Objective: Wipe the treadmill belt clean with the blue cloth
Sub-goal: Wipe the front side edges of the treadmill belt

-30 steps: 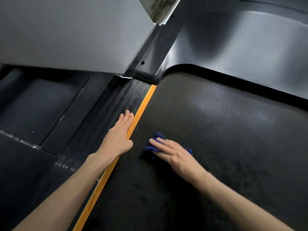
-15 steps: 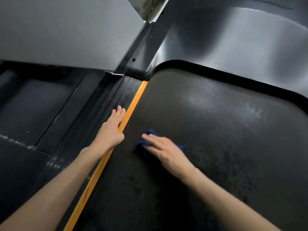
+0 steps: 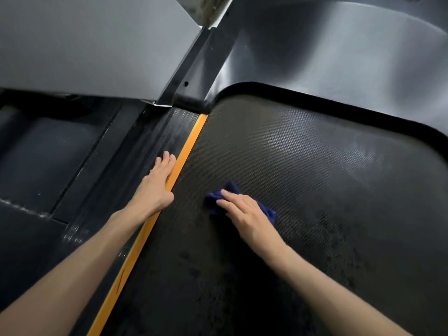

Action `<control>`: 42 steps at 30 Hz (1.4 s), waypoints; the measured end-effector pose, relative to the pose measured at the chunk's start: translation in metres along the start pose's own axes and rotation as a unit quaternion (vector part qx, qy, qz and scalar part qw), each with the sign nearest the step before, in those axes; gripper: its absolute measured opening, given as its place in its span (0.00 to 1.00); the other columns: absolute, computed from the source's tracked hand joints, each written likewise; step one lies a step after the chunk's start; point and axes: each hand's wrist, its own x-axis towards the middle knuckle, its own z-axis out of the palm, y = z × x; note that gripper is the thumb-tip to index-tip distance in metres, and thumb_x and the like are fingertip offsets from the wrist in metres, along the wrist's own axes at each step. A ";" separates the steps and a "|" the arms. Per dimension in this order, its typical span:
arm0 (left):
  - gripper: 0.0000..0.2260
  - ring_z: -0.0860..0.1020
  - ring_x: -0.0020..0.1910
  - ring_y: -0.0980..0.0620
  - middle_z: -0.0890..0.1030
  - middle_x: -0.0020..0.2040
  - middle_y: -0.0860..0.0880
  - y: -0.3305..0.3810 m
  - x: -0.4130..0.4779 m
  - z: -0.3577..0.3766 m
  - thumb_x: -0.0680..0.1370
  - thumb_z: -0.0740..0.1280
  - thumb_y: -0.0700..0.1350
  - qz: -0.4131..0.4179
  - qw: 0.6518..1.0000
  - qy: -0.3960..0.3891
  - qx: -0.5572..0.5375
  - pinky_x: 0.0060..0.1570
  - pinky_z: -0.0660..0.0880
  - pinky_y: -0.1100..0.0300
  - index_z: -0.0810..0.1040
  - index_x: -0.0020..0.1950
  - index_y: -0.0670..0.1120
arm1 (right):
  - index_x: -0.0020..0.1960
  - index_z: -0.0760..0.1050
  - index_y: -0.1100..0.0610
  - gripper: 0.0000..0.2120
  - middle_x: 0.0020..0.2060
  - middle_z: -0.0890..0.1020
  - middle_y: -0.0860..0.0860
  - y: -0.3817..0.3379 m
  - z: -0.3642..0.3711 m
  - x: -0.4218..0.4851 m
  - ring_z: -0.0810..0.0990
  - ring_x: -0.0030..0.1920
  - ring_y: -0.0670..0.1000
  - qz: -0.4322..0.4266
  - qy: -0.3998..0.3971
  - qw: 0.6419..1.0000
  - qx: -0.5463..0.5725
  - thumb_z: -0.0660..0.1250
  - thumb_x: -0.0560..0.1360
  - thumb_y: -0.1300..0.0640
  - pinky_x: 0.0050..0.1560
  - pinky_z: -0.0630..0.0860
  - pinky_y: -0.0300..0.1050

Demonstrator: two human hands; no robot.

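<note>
Pressure explains the pose: my right hand [image 3: 244, 212], grip spread flat, pins the blue cloth [image 3: 218, 198] to the treadmill belt [image 3: 315, 185] near its nine-o'clock edge. My left hand [image 3: 155, 189], grip spread too, rests on the side rail [image 3: 143, 151] against the orange strip [image 3: 188, 147], probably bracing. The motor cover [image 3: 339, 57] bounds strokes at twelve.
</note>
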 end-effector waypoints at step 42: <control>0.43 0.41 0.75 0.55 0.40 0.77 0.56 -0.002 -0.003 -0.013 0.71 0.61 0.26 0.025 0.999 -0.041 0.023 0.68 0.65 0.50 0.43 0.77 0.51 | 0.53 0.78 0.58 0.13 0.57 0.78 0.56 0.043 0.020 0.128 0.74 0.58 0.56 -0.064 -0.078 0.994 -0.044 0.59 0.73 0.63 0.60 0.66 0.47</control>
